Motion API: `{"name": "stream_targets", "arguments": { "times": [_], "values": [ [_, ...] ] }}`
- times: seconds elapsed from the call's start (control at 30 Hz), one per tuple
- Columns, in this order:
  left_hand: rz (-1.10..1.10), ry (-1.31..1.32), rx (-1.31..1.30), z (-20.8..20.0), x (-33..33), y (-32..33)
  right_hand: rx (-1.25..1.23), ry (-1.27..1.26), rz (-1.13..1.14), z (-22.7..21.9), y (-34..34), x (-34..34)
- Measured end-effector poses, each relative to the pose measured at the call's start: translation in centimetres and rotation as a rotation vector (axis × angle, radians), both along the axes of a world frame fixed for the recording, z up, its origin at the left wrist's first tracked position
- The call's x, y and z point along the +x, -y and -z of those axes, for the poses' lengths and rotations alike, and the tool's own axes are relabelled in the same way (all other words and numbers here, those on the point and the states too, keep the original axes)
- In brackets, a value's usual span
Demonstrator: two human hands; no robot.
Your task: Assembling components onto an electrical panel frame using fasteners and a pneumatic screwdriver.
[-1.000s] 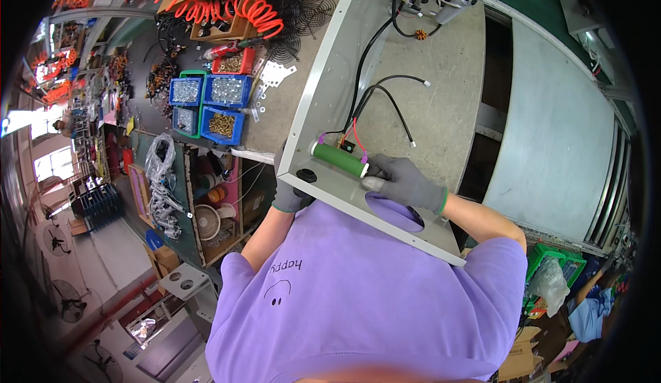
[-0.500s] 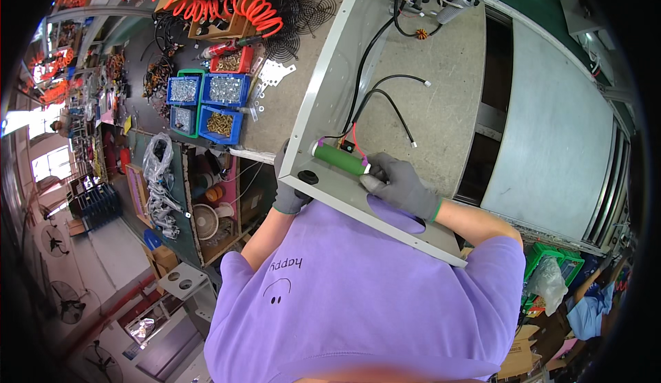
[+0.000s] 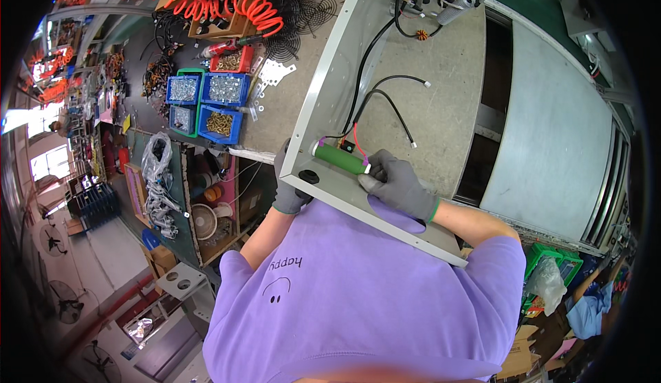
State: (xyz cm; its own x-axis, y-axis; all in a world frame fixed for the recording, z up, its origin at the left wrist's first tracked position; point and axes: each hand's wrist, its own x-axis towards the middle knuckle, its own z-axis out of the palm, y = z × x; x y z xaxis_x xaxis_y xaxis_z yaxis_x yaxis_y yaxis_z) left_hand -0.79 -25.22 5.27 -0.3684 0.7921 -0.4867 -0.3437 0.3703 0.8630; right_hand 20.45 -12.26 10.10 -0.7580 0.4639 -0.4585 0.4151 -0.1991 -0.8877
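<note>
My right hand point(image 3: 399, 187) pinches green cylinder point(image 3: 339, 158) by one end; steady pressure suits. Left hand point(image 3: 288, 198) at metal housing point(image 3: 330, 108); can't judge closure.

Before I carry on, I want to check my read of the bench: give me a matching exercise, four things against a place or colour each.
1. Cylinder
2. Right hand
3. Left hand
4. Coiled hose

A. At one end of the cylinder
B. Orange
C. At the outer side of the grey metal casing, by its corner
D. Green with white ends

Pairs: 1-D, 2-A, 3-C, 4-B
</note>
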Motion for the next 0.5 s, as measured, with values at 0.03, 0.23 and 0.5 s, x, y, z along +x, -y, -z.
{"name": "stream_targets", "arguments": {
  "times": [0.03,0.23,0.5],
  "values": [
    [0.003,-0.008,-0.002,0.1,0.0,0.0,0.0,0.0,-0.002,0.2,0.0,0.1],
    [0.026,-0.052,-0.017,0.2,-0.1,-0.1,-0.023,-0.253,-0.099,2.2,-1.3,1.5],
    [0.033,-0.119,-0.025,0.5,0.0,-0.4,-0.281,-0.265,-0.139,3.8,-2.3,1.0]
  ]
}}
